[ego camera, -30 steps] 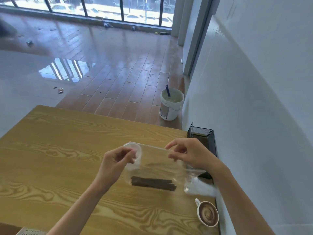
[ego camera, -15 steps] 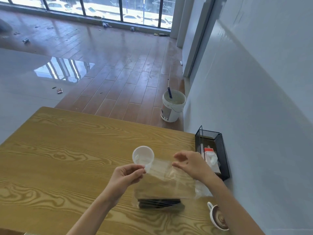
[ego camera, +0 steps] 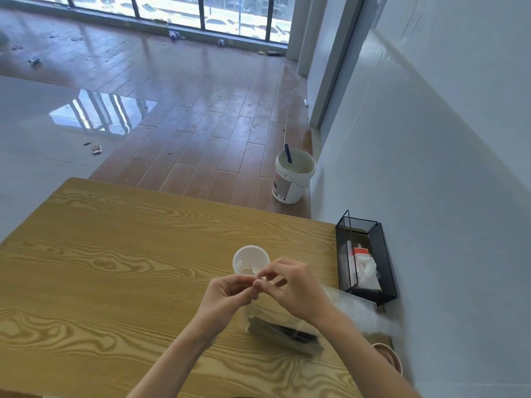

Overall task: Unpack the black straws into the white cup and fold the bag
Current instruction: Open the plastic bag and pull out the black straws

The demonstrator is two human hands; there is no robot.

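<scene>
Fingertips of the left hand and right hand pinch the clear plastic bag mouth, just before the round white cup; black straws hang inside. A sharp tug could scatter straws or topple that light cup.

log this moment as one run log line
stage: opening bag | hands: left and right pinch bag top | straws: in bag | cup: empty, upright

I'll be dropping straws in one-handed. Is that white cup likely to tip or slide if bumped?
Probably yes. The cup looks thin, translucent and empty, so likely very light. It stands free on the smooth table, so a nudge may slide it. Long straws leaning on its rim could tip it.
</scene>
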